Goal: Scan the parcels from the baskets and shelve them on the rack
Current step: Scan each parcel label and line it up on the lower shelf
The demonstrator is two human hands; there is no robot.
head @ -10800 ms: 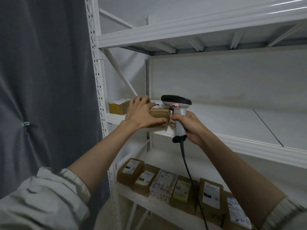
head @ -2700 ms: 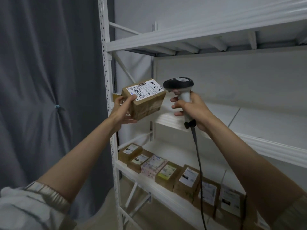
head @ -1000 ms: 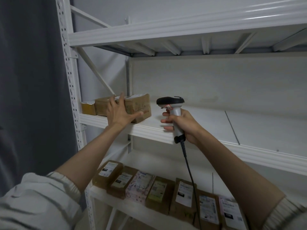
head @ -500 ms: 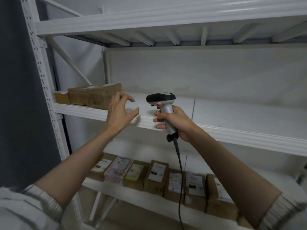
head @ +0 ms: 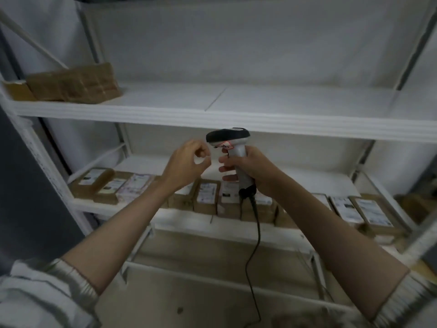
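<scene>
Nearest the camera, both forearms reach forward with the sleeves pushed back. Left hand (head: 186, 162) now empty: it has come off the brown parcel (head: 73, 82) it was pushing onto the shelf a second ago and has drawn back to mid-air in front of the rack (head: 236, 119), just left of the scanner (head: 230, 147). Its fingers (head: 201, 150) are loosely curled toward the thumb and hold nothing. Right hand (head: 250, 169) grips the scanner handle upright, fingers wrapped round it, head level with the underside of the upper shelf; black cable (head: 255, 245) hangs down from the handle base. Further back, the lower shelf carries a row of labelled parcels (head: 208, 195) lying side by side, labels up. Furthest, on the upper shelf's left end, the brown parcel sits flat beside a smaller yellow-brown box (head: 17, 92), well apart from both hands. Judgement: this parcel counts as scanned and shelved; the free left hand is ready to fetch the next one from the baskets, which are not in view.
</scene>
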